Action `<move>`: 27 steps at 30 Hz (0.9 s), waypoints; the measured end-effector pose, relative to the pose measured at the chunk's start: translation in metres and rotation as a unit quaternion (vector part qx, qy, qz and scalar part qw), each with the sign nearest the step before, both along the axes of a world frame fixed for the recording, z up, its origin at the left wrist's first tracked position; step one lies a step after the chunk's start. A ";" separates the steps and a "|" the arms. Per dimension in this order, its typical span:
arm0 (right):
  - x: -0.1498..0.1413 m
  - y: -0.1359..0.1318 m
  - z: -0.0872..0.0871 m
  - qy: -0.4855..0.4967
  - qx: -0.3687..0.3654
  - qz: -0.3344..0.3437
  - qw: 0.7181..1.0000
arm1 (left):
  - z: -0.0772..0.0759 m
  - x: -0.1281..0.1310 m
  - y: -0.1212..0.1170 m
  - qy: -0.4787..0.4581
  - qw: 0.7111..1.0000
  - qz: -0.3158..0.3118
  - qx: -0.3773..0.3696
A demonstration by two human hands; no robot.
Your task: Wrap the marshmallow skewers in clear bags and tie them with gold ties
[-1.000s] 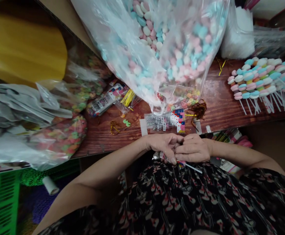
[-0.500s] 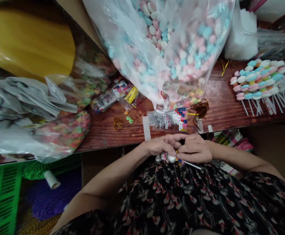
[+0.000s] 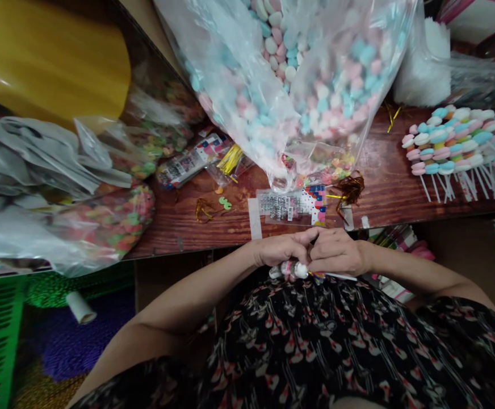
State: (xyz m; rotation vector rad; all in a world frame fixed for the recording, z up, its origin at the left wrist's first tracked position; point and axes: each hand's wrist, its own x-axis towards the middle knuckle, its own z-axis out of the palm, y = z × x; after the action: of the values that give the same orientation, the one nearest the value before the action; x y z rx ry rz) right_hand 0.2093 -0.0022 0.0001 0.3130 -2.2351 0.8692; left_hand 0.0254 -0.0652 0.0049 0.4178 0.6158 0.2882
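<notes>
Head view shows you, at the far left, a smooth yellow curved object [image 3: 55,62], and nearer a crumpled grey cloth [image 3: 30,150]. Beside it is a clear plastic bag of red and green candies [image 3: 115,224], on the dark reddish wooden table [image 3: 171,233]. To the right of this lie gold twisted ties [image 3: 205,210] and small green candy pieces [image 3: 225,203].

Your left hand [image 3: 278,250] is at the near edge of the table, its fingers bent and nearly closed over a transparent-wrapped candy stack [image 3: 290,270]. This stack comes out just below the fingers, with a white thin stick [image 3: 342,276] on its right side. Your right hand [image 3: 339,253] has its fingers folded close together around the stick end, and it touches the left hand. Which fingertips pinch the wrapper, I cannot tell.

Compared with the moment just before, the stick lies more level; I judge that both hands still control the piece.

On the far side of the hands is a flat clear packet with colourful printed end [image 3: 292,207], and behind it a big clear bag of pink, blue and white candies [image 3: 336,108]. At the far right, many pastel candy skewers with white sticks [image 3: 456,139] lie together.
</notes>
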 end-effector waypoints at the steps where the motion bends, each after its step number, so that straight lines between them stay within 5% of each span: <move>1: 0.000 0.000 0.000 -0.001 0.004 -0.008 1.000 | 0.001 0.000 0.001 0.006 1.000 -0.004 0.005; 8: 0.005 -0.004 0.013 -0.044 0.140 -0.083 0.986 | 0.005 -0.005 0.014 -0.008 0.990 -0.018 0.139; 13: 0.010 -0.003 0.021 -0.115 0.182 -0.056 0.975 | 0.013 -0.011 0.021 0.033 0.966 -0.064 0.248; 23: 0.010 0.015 0.019 -0.265 0.042 0.052 0.962 | 0.035 -0.016 0.027 0.142 0.851 -0.096 0.496; 27: 0.010 0.016 0.016 -0.257 -0.061 0.053 0.963 | 0.044 -0.019 0.028 0.170 0.846 -0.077 0.499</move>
State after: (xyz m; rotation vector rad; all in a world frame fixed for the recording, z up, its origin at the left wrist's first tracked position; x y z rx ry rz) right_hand 0.2197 0.0133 0.0157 0.1611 -2.6380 1.2542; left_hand 0.0069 -0.0370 0.0491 1.5499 0.7400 0.3708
